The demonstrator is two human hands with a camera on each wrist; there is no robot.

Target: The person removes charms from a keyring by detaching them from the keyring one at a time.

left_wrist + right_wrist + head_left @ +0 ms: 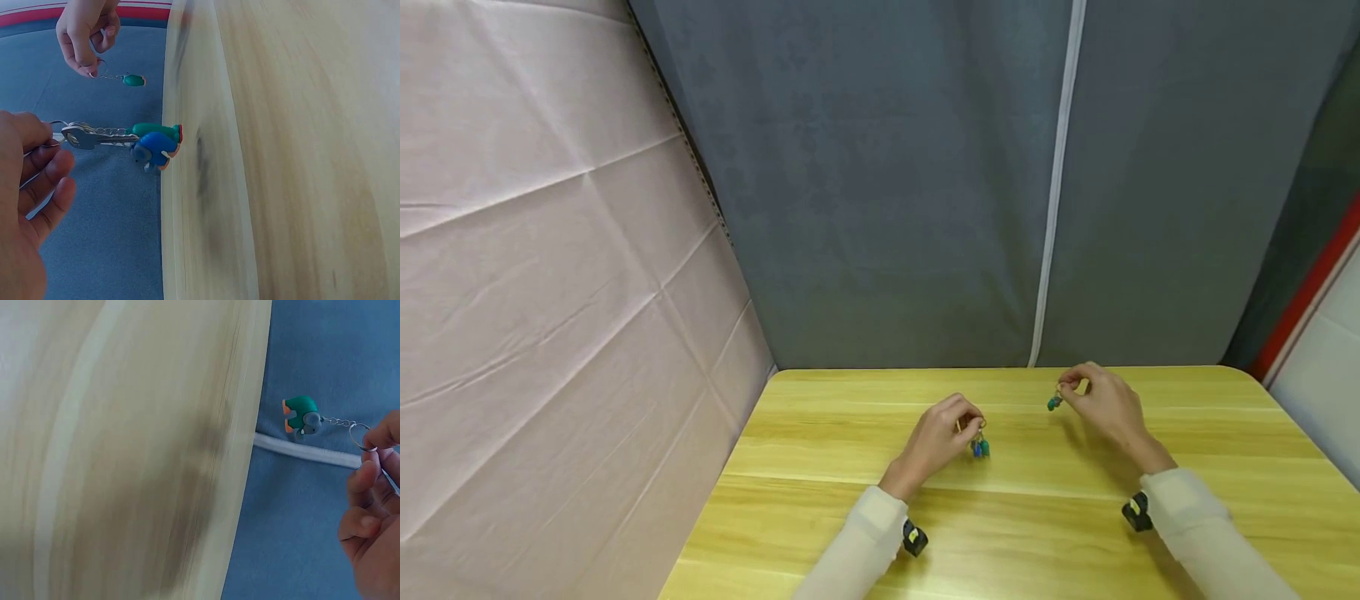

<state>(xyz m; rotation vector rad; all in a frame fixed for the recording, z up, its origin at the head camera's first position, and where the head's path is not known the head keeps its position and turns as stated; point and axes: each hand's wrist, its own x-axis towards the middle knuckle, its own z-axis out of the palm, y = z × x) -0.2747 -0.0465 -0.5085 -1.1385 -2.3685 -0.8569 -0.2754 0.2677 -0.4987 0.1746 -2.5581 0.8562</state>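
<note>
Key bunch (84, 138) hangs from left hand (936, 437), grip pinching it; right hand (1107, 406), farther forward over table (1037, 542), pinches green-charm keyring (304, 407).

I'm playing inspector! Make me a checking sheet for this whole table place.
Surface: wood-grain table, shadows on it.
Things: key, blue charm and green charm in one bunch; a separate grey-headed green charm on a ring.
Clutter: nothing seen.
Hands: left hand pinches the bunch; right hand pinches the ring.
Cables: nothing seen.
Surroundings: blue-grey curtain behind, white strip down it; pale cloth at left.
</note>
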